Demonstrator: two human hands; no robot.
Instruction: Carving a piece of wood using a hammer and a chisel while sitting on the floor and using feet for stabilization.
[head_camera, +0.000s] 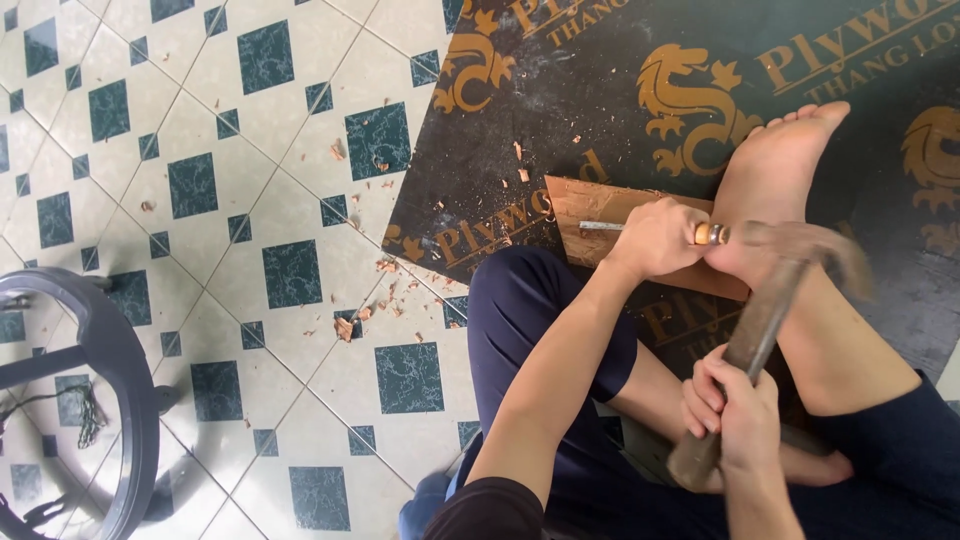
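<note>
— Left hand is clenched round a chisel, blade pointing to nine o'clock on the wooden piece?
— Yes; a bare foot at three o'clock likely pins the wood. Right hand, at five o'clock, is wrapped tight on the mallet, head blurred over the chisel's butt.

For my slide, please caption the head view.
Left hand holds metal chisel on brown wooden piece; right hand swings wooden-handled mallet.

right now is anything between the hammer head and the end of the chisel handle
Nothing visible does. The hammer, held in the right hand, has its blurred head right by the chisel handle's end, which pokes out of the left hand beside the bare foot.
</note>
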